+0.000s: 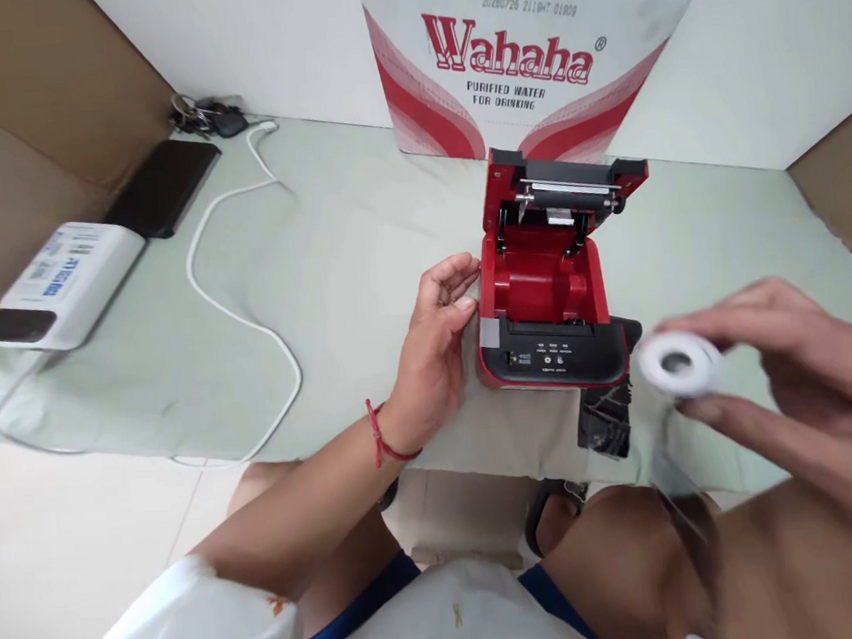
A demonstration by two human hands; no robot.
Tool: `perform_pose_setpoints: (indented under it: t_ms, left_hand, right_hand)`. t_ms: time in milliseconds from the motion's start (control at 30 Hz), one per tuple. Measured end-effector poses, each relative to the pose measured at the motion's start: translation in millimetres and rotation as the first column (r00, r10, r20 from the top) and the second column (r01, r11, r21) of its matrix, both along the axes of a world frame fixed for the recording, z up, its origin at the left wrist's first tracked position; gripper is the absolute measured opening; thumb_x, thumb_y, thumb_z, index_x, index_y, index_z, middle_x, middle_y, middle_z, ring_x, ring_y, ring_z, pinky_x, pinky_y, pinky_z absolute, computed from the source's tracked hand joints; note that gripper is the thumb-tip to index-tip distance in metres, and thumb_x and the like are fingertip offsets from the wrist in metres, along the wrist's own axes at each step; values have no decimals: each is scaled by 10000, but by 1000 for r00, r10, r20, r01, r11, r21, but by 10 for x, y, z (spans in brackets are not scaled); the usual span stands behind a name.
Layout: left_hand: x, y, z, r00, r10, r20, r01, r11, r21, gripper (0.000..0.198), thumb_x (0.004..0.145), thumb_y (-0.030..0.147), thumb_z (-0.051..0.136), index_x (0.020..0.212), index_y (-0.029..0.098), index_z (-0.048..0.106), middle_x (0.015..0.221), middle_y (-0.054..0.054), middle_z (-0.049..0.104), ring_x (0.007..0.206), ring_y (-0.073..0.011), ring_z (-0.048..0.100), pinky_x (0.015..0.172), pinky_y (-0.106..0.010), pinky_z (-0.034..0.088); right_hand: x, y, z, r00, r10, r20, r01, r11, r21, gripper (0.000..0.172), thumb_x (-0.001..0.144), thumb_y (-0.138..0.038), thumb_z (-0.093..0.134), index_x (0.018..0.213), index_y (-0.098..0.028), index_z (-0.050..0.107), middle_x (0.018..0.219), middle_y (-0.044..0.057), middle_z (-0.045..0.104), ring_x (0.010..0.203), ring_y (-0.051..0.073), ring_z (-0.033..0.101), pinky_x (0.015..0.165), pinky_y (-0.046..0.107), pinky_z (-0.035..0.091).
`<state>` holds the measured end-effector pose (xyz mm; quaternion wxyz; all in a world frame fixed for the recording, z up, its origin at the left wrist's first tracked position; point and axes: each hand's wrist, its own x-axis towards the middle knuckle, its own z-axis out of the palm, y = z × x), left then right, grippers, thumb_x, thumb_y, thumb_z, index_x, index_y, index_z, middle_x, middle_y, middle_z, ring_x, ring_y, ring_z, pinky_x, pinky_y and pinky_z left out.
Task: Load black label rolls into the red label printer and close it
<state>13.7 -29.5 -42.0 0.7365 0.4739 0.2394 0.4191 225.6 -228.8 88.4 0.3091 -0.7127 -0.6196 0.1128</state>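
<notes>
A small red and black receipt printer [551, 368] stands on the table with its lid [568, 185] raised, and its red paper bay [543, 283] shows nothing inside. Against the printer's left side rests my left hand [435, 344], fingers extended along it and not wrapped around it. To the right of the printer, my right hand [791, 355] pinches a small white paper roll [691, 364] between thumb and fingers, its round core end facing me. A blurred, greyish see-through strip [673, 466] hangs below the roll; I cannot tell what it is.
A Wahaha water carton [509, 80] stands behind the printer. At left are a white device [61, 284], a dark flat tablet-like object [164, 189], keys [206, 115] and a white cable [193, 251]. A black crumpled item [606, 423] lies at the table's front edge.
</notes>
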Motion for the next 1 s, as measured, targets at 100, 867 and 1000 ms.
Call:
perform_pose_setpoints:
  t_ms: [100, 867, 1000]
  left_hand:
    - [-25, -21, -62, 997, 71, -42, -63, 984, 166, 519, 1027, 628, 738, 1445, 326, 684, 1676, -87, 647, 1711, -366, 501, 1424, -578, 460]
    - [-312, -247, 128, 943, 331, -35, 9, 80, 997, 252, 1148, 221, 591, 1276, 216, 808, 1242, -28, 924, 1456, -220, 794, 1508, -454, 365]
    - [-298, -284, 193, 944, 330, 7, -30, 65, 997, 184, 1170, 215, 647, 1200, 221, 828, 1149, 23, 940, 1382, -170, 835, 1517, -405, 359]
  right_hand:
    - [-37, 476, -122, 997, -13, -78, 17, 998, 60, 362, 1076, -400, 800, 1437, -407, 823, 1300, 31, 852, 1199, 290, 787, 1041, 475, 667]
    - [-53, 1098, -545, 998, 23, 53, -24, 1000, 19, 371, 1116, -320, 596, 1286, -300, 924, 1327, 68, 912, 1356, 317, 818, 1200, 554, 656]
    - [-59, 1063, -410, 933, -292, -211, 346, 888, 302, 214, 1010, -288, 762, 1126, -263, 940, 818, 7, 832, 781, 203, 801, 793, 380, 660]
